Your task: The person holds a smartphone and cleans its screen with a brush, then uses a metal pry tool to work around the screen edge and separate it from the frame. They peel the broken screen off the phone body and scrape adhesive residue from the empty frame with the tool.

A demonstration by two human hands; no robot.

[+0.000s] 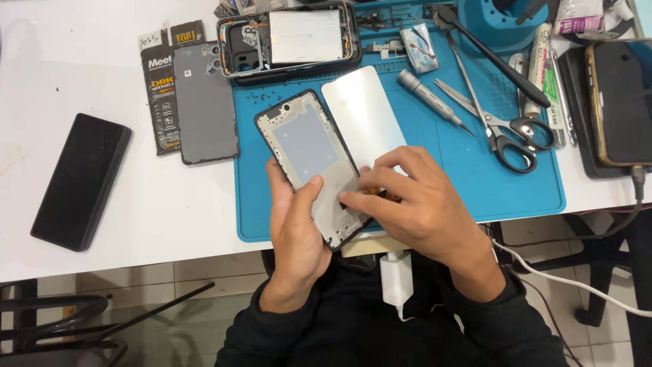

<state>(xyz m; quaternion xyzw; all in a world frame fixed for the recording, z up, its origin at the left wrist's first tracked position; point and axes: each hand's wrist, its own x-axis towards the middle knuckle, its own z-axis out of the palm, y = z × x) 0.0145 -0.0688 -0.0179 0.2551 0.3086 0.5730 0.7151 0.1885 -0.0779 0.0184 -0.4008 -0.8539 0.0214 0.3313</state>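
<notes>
both hands, left hand [297,228] and right hand [414,204], on phone frame [309,153]

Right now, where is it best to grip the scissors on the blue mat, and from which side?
Probably take the scissors by the black handle loops, coming from the near edge of the blue mat: the loops lie toward the person and clear, while the blades point away under a black tool.

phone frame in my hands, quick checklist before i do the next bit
1. Left hand has the phone frame from below: ok.
2. Right hand fingertips at the frame's lower edge: ok.
3. Orange piece under those fingers seated: cannot tell, hidden.
4. Silver panel lying flat on the blue mat: ok.
5. Screwdriver and scissors close by on the mat: ok.
6. Tiny screws beside the open phone contained: not ok, loose.
</notes>
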